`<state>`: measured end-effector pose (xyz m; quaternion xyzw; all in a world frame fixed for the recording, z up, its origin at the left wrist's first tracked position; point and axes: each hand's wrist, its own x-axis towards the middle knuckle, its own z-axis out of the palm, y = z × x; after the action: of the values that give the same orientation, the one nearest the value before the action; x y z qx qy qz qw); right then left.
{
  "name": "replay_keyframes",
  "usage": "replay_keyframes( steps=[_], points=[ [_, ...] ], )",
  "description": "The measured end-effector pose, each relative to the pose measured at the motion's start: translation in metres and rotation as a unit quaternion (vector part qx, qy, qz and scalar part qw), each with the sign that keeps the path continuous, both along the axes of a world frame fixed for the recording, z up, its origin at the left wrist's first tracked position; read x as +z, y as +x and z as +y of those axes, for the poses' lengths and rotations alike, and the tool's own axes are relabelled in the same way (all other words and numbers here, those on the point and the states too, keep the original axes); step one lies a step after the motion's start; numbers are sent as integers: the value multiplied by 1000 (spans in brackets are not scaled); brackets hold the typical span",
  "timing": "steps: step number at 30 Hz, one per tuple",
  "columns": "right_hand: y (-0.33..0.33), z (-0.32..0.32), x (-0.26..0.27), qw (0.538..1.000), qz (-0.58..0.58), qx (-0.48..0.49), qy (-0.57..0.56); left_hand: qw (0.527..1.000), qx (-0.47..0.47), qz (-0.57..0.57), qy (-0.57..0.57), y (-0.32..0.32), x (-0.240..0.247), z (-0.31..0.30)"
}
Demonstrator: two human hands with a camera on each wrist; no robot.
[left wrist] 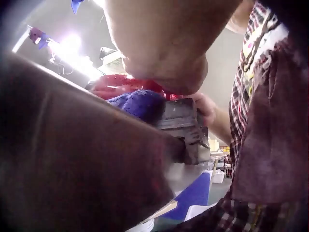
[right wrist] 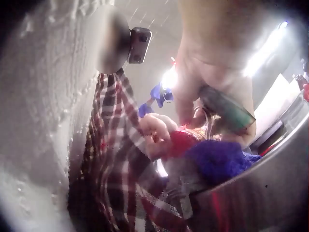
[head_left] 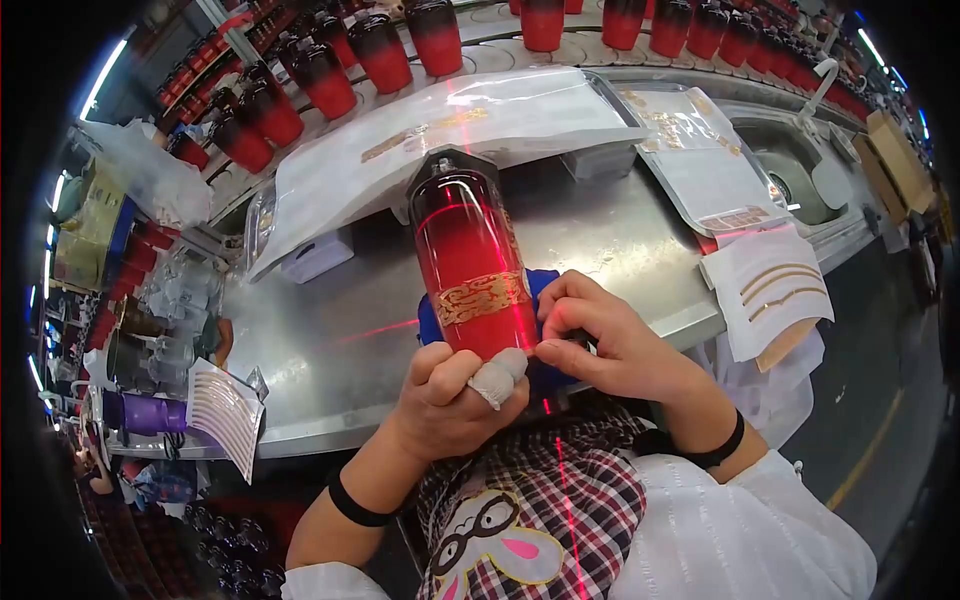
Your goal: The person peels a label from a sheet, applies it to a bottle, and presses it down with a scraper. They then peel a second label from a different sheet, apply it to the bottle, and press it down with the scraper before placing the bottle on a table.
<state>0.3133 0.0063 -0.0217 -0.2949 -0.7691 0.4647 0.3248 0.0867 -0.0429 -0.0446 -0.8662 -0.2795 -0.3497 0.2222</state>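
Note:
A glossy glass bottle [head_left: 465, 250], black fading to red, lies tilted on a blue cloth [head_left: 428, 322], its base toward the person. A gold patterned band [head_left: 485, 298] runs across its lower part. At the base, the left hand [head_left: 445, 405] grips it with curled fingers; a white cover [head_left: 497, 378] sits on one digit. Thumb and forefinger of the right hand [head_left: 615, 345] are at the bottle's lower right edge. In the right wrist view, a dark piece with a greenish end [right wrist: 227, 110] is tucked inside that hand's curled fingers; its kind I cannot tell.
White backing sheets [head_left: 370, 180] with gold decals cover a tray behind the bottle. Another decal tray [head_left: 700, 160] stands right, before a sink [head_left: 790, 170]. A sheet of gold strips [head_left: 770, 290] hangs over the steel table's [head_left: 330, 340] right edge. Red-black bottles [head_left: 380, 55] line the back.

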Motion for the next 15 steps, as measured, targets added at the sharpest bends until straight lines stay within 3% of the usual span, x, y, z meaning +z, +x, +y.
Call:
replay_keyframes(
  steps=[8,15],
  points=[
    [2,3,-6,999,5,-6,34,989,-39,-96,-103,-7,-13,-5],
    [4,4,0,1000,-5,-10,12,997,-9,-53,-62,3,0,-2]
  ],
)
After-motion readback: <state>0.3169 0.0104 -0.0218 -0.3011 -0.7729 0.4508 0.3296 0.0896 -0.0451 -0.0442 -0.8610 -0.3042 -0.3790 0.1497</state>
